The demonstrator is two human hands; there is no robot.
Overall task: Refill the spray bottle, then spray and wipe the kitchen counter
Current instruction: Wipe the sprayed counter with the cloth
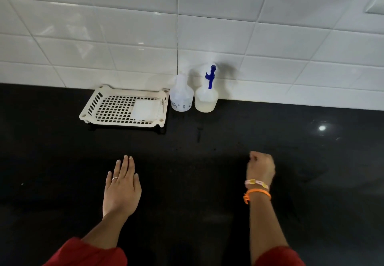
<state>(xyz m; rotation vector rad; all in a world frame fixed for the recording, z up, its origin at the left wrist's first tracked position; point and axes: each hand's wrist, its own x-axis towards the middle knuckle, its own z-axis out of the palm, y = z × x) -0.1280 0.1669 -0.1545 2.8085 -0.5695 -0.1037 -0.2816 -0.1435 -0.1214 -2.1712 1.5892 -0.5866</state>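
Observation:
A spray bottle (206,97) with a blue trigger head stands against the tiled wall and holds pale liquid in its lower part. Just left of it stands a second translucent bottle (181,97) with no spray head. A folded white cloth (145,109) lies in a cream perforated tray (99,107). My left hand (121,186) hovers flat over the black counter (207,182), fingers together and extended, holding nothing. My right hand (260,168) is further right with its fingers curled loosely downward and empty. Both hands are well short of the bottles.
White glossy tiles (228,32) form the wall behind the counter. The tray stands to the left of the bottles against the wall. A light reflection (322,128) shows on the counter at the right.

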